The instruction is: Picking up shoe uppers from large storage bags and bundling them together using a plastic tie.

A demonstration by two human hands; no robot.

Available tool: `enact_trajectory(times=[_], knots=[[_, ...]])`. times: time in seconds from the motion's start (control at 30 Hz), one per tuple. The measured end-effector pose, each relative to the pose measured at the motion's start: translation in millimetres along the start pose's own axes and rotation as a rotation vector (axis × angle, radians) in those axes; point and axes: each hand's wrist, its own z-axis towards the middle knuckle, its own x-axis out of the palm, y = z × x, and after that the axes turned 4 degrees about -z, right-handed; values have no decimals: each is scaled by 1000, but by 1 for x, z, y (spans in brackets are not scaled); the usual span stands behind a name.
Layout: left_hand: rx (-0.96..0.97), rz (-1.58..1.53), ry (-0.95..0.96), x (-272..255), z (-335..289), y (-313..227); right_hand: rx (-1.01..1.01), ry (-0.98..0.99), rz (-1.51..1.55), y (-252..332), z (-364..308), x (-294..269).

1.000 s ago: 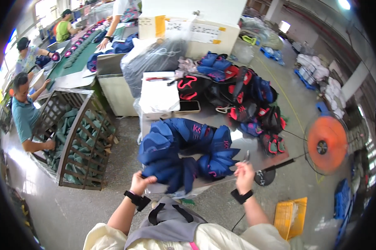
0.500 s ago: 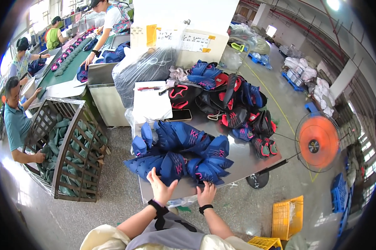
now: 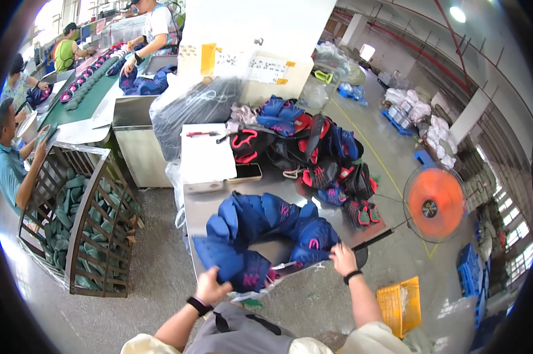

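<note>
Several dark blue shoe uppers with pink lacing (image 3: 284, 209) lie overlapped in a ring on the metal table (image 3: 198, 203). My left hand (image 3: 212, 287) touches the near-left uppers (image 3: 234, 262), its thumb spread away from the fingers. Those uppers are slightly blurred. At the ring's right end my right hand (image 3: 343, 261) is closed, with a thin dark piece showing at its fingertips beside the right-hand uppers (image 3: 314, 239). What that piece is, I cannot make out. Pink parts show between the two near ends of the ring.
Black-and-red shoes (image 3: 322, 174) are heaped behind the ring. A white sheet (image 3: 207, 156) and a phone (image 3: 244, 172) lie at the back left. An orange fan (image 3: 435, 203) stands right, above a yellow crate (image 3: 399, 304). A co-worker (image 3: 12, 168) stands by a slatted bin (image 3: 74, 236).
My hands have moved apart, the left leftward and down, the right rightward. The ring's near ends have shifted and spread. The co-worker at the bin has raised a hand out of it.
</note>
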Motion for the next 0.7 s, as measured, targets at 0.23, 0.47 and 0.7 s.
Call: enact_trajectory(times=[0.23,0.47,0.7], knots=[[68,436,-205,-24,77,14,223,123,-63,20,46,49],[9,295,-200,-21,74,20,296,51,-34,37,48,51],[418,632,-279,-2,73,-26,138,-419,384,141,35,54]])
